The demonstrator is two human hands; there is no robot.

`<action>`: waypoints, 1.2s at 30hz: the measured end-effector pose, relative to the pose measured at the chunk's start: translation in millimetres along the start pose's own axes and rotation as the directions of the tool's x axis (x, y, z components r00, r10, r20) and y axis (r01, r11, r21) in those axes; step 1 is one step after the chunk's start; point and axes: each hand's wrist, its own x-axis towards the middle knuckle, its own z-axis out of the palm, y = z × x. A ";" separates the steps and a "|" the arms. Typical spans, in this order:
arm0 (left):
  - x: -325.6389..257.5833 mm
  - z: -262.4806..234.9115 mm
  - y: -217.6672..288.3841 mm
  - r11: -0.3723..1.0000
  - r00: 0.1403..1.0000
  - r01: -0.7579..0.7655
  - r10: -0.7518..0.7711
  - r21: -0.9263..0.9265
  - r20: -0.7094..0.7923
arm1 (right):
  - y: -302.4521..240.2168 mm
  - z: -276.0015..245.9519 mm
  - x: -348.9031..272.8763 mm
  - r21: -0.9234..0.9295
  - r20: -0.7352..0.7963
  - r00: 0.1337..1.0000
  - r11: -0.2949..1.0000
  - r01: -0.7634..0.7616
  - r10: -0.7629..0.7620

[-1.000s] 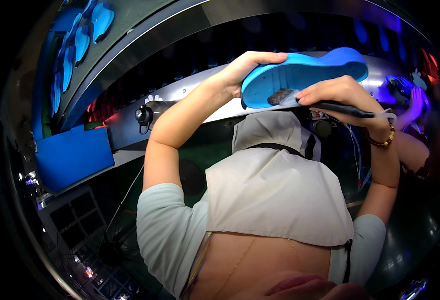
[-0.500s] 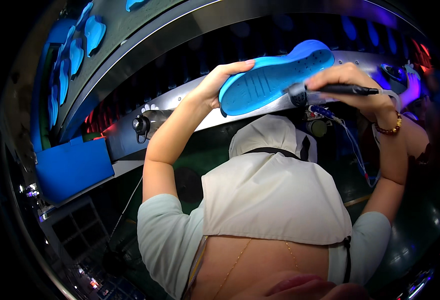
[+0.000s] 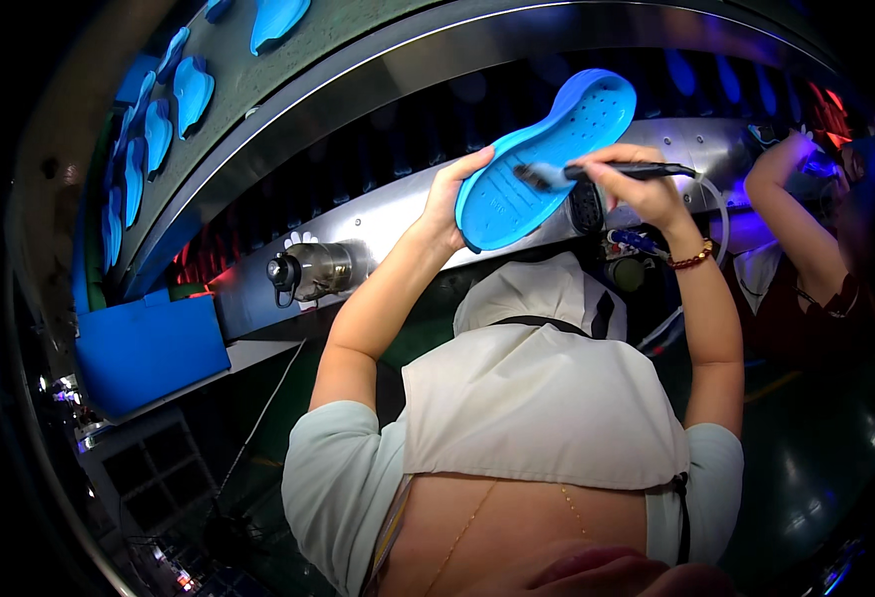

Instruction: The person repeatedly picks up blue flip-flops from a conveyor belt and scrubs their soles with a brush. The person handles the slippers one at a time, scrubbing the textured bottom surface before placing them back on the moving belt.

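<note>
the left hand [image 3: 445, 199] grips the nearer end of a blue shoe sole [image 3: 502, 213], thumb on its rim, raised aslant before a metal ledge [image 3: 390, 217], while the right hand [image 3: 645, 189], fingers pinched around a black-handled brush [image 3: 656, 170], has its blurred bristles at the sole's inner face.

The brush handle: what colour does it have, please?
The brush handle is black; the head view shows it.

2 hands [image 3: 645, 187] hold blue sole [image 3: 559, 142], brush [image 3: 554, 177].
</note>
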 end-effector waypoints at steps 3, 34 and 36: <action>4.4 -3.4 -3.2 0.994 0.995 0.092 -0.090 -0.064 0.030 | 23.9 -23.7 3.8 -0.108 -0.260 0.961 0.992 0.065 -0.091; 206.1 112.4 177.7 -0.388 0.360 -0.386 0.772 0.837 0.524 | 66.3 9.5 -82.6 0.586 -0.405 0.898 0.803 0.108 0.175; 231.5 90.8 193.3 -0.662 0.404 0.067 0.702 0.747 0.586 | 64.8 13.9 -78.2 0.486 -0.382 0.918 0.867 0.106 0.101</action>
